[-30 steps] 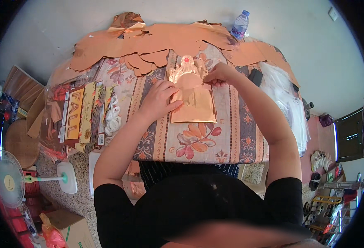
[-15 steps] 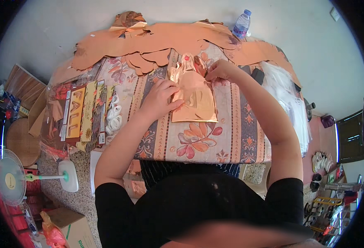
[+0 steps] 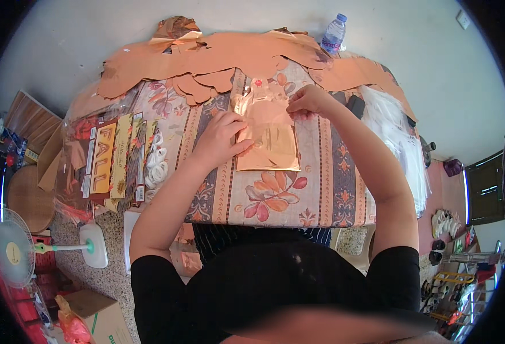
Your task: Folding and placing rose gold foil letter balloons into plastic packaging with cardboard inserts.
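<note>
A flat, shiny copper-coloured foil balloon (image 3: 268,129) lies folded on the table in front of me. It has a narrow tab with a red spot at its far end. My left hand (image 3: 224,136) rests on its left edge, fingers stretched out and thumb lying on the foil. At the upper right edge my right hand (image 3: 310,102) is closed, thumb and fingertips pinching the foil. The exact grip of those fingertips is partly hidden.
More flat copper foil balloons (image 3: 229,49) cover the table's far side, near a water bottle (image 3: 334,34). Printed packets (image 3: 104,157) and white ribbon rolls (image 3: 157,166) lie left. Clear plastic bags (image 3: 393,137) lie right. A fan (image 3: 12,246) stands at the lower left.
The dark, raised flap at the foil's upper right now lies flatter, and the far end looks squarer. My right hand has shifted slightly; my left hand stays in place.
</note>
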Available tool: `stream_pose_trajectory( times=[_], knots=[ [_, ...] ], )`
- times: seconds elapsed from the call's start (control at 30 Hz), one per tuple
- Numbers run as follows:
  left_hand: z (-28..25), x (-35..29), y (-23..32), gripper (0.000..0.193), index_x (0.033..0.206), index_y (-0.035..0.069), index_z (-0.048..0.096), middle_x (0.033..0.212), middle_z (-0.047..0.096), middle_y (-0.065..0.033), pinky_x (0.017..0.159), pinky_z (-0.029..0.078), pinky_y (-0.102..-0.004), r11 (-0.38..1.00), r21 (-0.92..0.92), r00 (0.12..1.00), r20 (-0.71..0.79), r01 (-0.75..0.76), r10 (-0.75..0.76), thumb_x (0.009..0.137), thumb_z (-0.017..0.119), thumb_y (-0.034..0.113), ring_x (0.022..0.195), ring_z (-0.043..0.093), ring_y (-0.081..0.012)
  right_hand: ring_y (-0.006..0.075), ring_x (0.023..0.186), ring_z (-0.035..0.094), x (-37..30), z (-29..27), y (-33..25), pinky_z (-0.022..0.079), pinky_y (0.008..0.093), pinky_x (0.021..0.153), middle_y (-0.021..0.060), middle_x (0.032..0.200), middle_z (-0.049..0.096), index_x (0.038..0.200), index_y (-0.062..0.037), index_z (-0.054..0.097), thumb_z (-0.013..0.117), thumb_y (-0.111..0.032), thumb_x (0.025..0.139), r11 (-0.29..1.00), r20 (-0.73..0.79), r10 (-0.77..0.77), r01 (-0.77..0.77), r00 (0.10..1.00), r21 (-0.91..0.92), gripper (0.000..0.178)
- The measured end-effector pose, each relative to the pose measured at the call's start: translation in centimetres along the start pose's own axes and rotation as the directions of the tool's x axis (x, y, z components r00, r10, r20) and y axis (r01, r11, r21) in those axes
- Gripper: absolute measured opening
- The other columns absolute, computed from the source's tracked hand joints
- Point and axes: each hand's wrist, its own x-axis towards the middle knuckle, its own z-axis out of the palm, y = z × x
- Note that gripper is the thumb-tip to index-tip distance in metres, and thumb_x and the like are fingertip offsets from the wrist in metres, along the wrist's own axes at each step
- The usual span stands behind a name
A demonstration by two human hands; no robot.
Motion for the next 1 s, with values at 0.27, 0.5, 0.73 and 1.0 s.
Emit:
stream_pose_trajectory(
  times=[0.27,0.5,0.73,1.0],
  knots=[
    [-0.3,0.4,0.5,0.038,0.104,-0.001,0.065,0.111,0.060,-0.0112,0.092,0.045,-0.0385,1.000,-0.024,0.999,0.037,0.012,-0.011,0.076,0.076,0.023,0.104,0.053,-0.0317,0.0132,0.050,0.061,-0.8,-1.4,1.4,0.050,0.0258,0.047,0.0087,0.067,0.067,0.080,0.0017,0.070,0.070,-0.013,0.078,0.994,-0.047,-0.105,0.105,0.993,0.011,0.015],
    [-0.5,0.3,0.6,0.038,0.104,-0.002,0.064,0.111,0.059,-0.0121,0.096,0.042,-0.0408,1.000,-0.014,0.999,0.042,0.013,-0.012,0.076,0.075,0.022,0.106,0.054,-0.0313,0.0190,0.084,0.064,-2.8,1.0,4.0,0.051,0.0321,0.075,0.0111,0.095,0.067,0.109,0.0003,0.067,0.065,-0.011,0.085,0.837,-0.066,-0.465,0.414,0.883,-0.359,0.026],
    [-0.4,0.4,0.8,0.036,0.103,-0.002,0.064,0.108,0.059,-0.0126,0.095,0.042,-0.0422,1.000,-0.006,0.999,0.043,-0.008,0.008,0.076,0.074,0.020,0.104,0.055,-0.0314,0.0312,0.088,0.062,-5.5,2.3,4.1,0.052,0.0422,0.074,0.0113,0.094,0.057,0.109,-0.0088,0.061,0.055,-0.013,0.084,0.470,0.035,-0.698,0.494,0.716,-0.731,0.026],
    [-0.4,0.6,0.9,0.037,0.101,-0.002,0.064,0.107,0.059,-0.0115,0.095,0.042,-0.0408,1.000,-0.012,0.998,0.059,0.029,-0.028,0.076,0.075,0.022,0.104,0.055,-0.0299,0.0284,0.092,0.061,-4.7,2.2,4.9,0.050,0.0423,0.077,0.0110,0.097,0.055,0.109,-0.0100,0.062,0.058,-0.017,0.080,0.255,0.121,-0.728,0.430,0.675,-0.866,0.030]
  ],
)
